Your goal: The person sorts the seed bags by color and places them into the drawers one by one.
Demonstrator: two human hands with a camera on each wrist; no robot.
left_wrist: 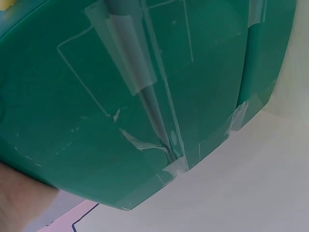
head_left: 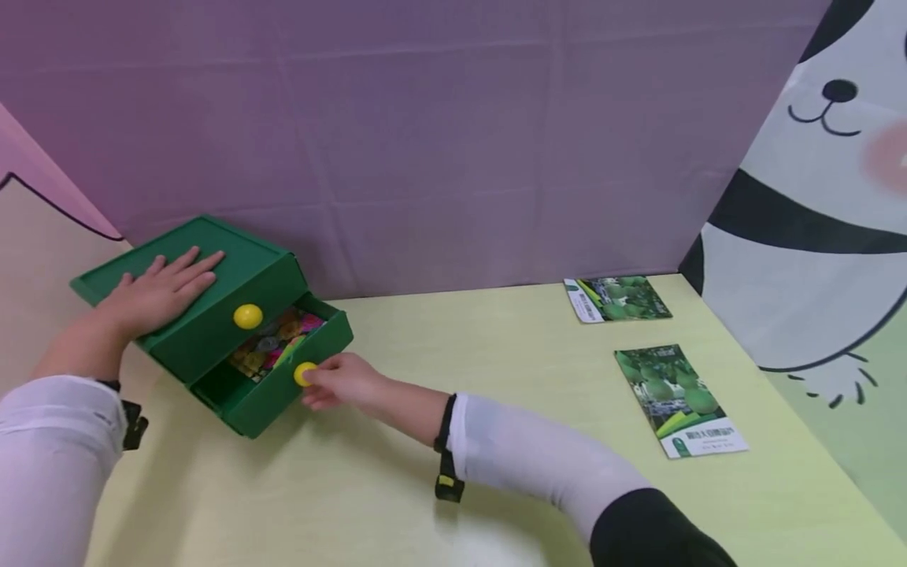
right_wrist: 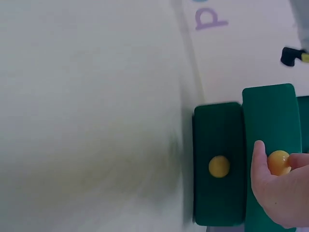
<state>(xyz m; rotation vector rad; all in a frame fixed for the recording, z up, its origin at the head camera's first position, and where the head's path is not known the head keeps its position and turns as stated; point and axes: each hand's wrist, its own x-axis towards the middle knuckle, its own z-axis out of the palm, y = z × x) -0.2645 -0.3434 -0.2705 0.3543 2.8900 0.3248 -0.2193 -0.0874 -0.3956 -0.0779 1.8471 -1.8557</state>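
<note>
Purple cloth hangs behind the pale yellow bench (head_left: 496, 354), with a cartoon panda print off to my right. My right hand (head_left: 347, 382) pinches the lower yellow knob (head_left: 305, 373) of the green drawer box (head_left: 212, 331), fingers curled round it; the right wrist view shows the thumb against the ball. That lower drawer (head_left: 283, 370) stands pulled partway out, with colourful small pieces (head_left: 276, 342) inside, though I can't quite make out what they are. Above it the upper knob (head_left: 247, 316) sits on a closed drawer. My left hand (head_left: 159, 291) lies flat on the box's top, fingers straight, pressing down. I judge the box to be light, stiff plastic that would skid if unbraced, so the round knob is the place to hold. Two green leaflets (head_left: 676, 398) lie well apart to my right.
</note>
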